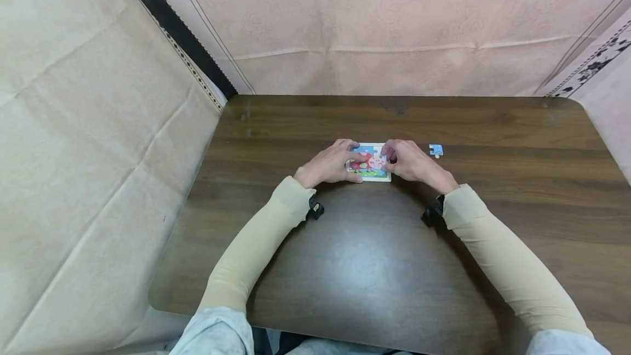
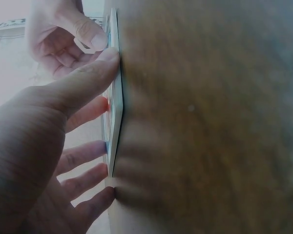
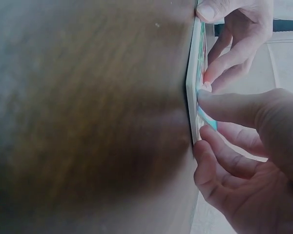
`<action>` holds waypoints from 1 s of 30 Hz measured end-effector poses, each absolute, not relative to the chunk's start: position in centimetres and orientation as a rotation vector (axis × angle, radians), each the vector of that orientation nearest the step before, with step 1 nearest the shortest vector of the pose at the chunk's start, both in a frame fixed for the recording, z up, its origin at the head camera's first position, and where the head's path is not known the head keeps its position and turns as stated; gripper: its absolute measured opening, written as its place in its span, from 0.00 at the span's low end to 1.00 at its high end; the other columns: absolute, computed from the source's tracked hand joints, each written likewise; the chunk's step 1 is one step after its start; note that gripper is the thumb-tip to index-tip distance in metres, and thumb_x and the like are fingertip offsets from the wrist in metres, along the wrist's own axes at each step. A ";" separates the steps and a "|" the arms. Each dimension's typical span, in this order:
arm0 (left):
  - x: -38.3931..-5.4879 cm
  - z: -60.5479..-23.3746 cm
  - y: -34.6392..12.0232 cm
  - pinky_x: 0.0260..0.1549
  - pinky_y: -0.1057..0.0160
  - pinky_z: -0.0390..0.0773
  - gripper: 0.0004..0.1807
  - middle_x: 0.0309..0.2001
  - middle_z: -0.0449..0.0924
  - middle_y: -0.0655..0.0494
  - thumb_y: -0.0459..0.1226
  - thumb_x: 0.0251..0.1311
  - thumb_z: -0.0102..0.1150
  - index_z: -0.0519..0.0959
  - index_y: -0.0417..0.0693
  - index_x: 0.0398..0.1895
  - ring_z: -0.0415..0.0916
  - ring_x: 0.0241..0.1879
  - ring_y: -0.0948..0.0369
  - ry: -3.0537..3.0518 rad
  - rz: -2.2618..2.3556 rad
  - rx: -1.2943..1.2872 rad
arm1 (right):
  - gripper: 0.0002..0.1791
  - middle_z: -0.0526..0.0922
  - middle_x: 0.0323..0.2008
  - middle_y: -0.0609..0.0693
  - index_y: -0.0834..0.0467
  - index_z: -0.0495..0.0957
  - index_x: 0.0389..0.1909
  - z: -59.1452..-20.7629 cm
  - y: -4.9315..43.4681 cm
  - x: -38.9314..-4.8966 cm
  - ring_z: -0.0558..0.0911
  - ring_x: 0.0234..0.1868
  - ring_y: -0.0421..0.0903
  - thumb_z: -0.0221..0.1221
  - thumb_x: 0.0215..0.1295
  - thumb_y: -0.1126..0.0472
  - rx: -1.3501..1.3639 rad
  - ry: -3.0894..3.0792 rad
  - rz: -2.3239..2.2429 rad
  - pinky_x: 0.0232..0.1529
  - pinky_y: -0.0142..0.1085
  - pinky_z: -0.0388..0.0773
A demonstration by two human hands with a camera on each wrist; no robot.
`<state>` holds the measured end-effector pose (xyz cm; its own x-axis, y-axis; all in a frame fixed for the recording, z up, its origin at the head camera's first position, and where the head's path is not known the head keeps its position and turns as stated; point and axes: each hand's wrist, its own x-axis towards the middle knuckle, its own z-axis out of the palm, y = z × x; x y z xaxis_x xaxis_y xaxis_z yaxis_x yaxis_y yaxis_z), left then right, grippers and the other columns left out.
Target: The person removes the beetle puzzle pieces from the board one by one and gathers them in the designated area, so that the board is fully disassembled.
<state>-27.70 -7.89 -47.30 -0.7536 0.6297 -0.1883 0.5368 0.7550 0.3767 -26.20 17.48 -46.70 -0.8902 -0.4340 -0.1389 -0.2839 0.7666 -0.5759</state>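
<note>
A small jigsaw puzzle (image 1: 373,172) in a white frame lies flat on the table, showing a pink and red cartoon picture on blue and green. My left hand (image 1: 333,162) rests over its left part, fingers spread across the picture; in the left wrist view the thumb (image 2: 90,80) presses the near edge of the frame. At the puzzle's right side, my right hand (image 1: 411,163) pinches a puzzle piece (image 3: 207,118) that tilts up from the board, its light-blue edge showing. Part of the picture is hidden under both hands.
A loose blue puzzle piece (image 1: 436,150) lies on the brown wooden table (image 1: 355,273), right of my right hand. Pale cloth (image 1: 394,26) hangs behind the far edge and along the left side. A dark wrist camera (image 1: 432,212) sits by the right cuff.
</note>
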 end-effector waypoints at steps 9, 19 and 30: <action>-27.7 -47.3 -7.9 0.79 0.46 0.70 0.37 0.85 0.61 0.51 0.57 0.67 0.74 0.77 0.61 0.78 0.56 0.83 0.50 2.648 0.434 0.903 | 0.20 0.85 0.53 0.65 0.66 0.81 0.62 -46.7 17.6 -26.1 0.81 0.52 0.59 0.70 0.72 0.66 -0.588 2.712 -0.820 0.62 0.56 0.82; -27.8 -47.4 -8.0 0.80 0.46 0.70 0.38 0.85 0.60 0.51 0.58 0.67 0.73 0.76 0.63 0.79 0.56 0.83 0.51 2.640 0.444 0.890 | 0.19 0.85 0.55 0.66 0.67 0.82 0.63 -46.7 17.6 -26.1 0.81 0.51 0.59 0.67 0.74 0.68 -0.611 2.726 -0.811 0.61 0.56 0.84; -27.7 -47.4 -8.0 0.80 0.46 0.70 0.37 0.85 0.61 0.51 0.57 0.67 0.74 0.78 0.61 0.77 0.56 0.83 0.51 2.646 0.462 0.890 | 0.20 0.88 0.49 0.64 0.65 0.82 0.64 -46.8 17.5 -26.1 0.82 0.48 0.58 0.68 0.73 0.67 -0.629 2.747 -0.779 0.57 0.54 0.85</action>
<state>-27.67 -8.00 -47.35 -0.7584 0.6244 -0.1871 0.5242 0.7548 0.3943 -26.09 17.53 -46.82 -0.8850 -0.4570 -0.0893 -0.3422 0.7682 -0.5411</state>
